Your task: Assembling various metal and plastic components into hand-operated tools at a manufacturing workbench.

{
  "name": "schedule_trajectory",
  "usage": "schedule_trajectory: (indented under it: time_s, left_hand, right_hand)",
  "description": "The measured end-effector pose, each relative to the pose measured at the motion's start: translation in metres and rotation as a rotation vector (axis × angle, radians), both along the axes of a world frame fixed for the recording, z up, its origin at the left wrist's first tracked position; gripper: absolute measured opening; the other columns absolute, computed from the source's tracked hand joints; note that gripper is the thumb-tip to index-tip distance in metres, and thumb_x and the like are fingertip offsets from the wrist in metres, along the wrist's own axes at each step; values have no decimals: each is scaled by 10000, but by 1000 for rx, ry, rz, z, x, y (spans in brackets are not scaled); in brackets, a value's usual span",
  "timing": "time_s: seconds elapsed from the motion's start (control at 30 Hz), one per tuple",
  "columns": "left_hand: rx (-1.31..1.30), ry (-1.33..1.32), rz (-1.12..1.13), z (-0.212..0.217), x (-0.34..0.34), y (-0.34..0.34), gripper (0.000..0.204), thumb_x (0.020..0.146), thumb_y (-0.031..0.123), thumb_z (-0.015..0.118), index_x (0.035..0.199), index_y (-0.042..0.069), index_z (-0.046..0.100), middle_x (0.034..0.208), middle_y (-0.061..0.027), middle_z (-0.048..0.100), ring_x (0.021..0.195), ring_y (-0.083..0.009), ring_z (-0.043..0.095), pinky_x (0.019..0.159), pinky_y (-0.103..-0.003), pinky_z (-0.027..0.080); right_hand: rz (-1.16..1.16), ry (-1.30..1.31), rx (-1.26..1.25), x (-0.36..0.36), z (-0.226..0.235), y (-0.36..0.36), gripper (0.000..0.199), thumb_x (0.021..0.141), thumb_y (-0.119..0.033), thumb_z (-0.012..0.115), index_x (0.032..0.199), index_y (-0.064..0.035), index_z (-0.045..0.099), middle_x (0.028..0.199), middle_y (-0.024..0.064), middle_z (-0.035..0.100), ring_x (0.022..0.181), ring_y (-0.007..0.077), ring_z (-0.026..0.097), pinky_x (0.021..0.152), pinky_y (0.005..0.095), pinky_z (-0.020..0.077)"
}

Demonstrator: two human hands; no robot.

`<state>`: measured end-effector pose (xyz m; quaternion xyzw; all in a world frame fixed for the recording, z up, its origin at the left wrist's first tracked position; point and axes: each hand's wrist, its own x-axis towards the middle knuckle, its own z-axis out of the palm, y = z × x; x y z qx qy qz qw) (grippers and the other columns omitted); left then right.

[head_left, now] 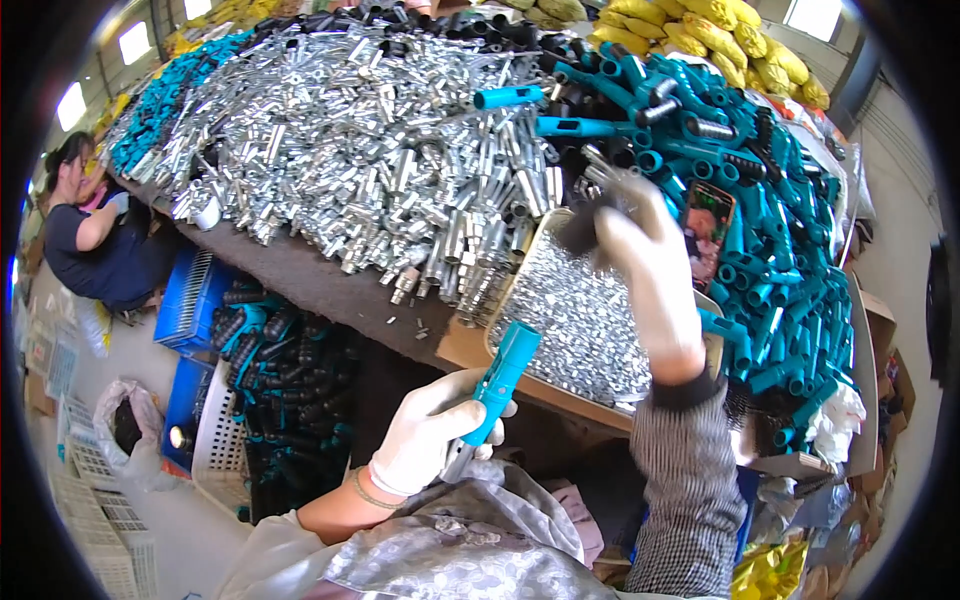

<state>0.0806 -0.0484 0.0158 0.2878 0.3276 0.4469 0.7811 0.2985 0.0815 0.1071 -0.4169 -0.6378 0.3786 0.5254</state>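
Here | left hand | teal tube tilted, protruding above grip

The white-gloved left hand is held low and forward, its fingers curled into a closed grip. The bare left wrist is encircled by a thin bracelet. The white-gloved right hand is extended farther forward, blurred at the fingers. The right forearm is covered by a dark, finely checked sleeve with a black cuff.
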Motion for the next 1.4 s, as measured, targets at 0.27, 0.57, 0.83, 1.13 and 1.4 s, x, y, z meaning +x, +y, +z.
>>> schedule_trajectory:
  time_s: [0.27,0.57,0.83,1.13,1.4]
  left_hand:
    - [64,119,-283,3,28,-18,440,948,83,599,1331,-113,508,1061,-150,650,828,-155,628,703,-278,531]
    - [93,259,-530,-6,42,-38,539,949,194,665,1360,-106,488,1117,-147,668,858,-136,644,710,-247,527]
    - [-49,83,-505,-18,50,-38,555,966,239,648,1369,-98,469,1097,-134,645,874,-149,636,691,-249,533]
    - [508,360,-423,-15,76,-33,628,946,314,692,1413,-41,466,1178,-120,654,901,-151,648,794,-291,523]
    - [873,633,-444,6,81,-27,532,831,217,799,1269,-12,603,1018,-147,711,902,-177,697,824,-299,529]
  right_hand:
    - [-119,694,-247,46,-91,-156,520,886,-130,647,1346,-1,441,1216,216,587,1085,283,632,909,383,549]
    - [159,858,-195,69,-110,-172,277,803,-1,591,1078,-18,562,1236,189,587,1135,319,597,992,431,481]
    - [-47,130,79,55,-110,-178,403,763,148,362,1060,34,609,1202,174,636,1132,268,614,1023,355,454]
    - [-205,7,235,38,-111,-209,484,681,205,365,1046,4,612,1164,196,635,1045,340,630,936,389,503]
    - [-780,-548,303,173,-87,-170,177,822,83,594,919,-39,678,921,115,672,889,312,637,807,372,506]
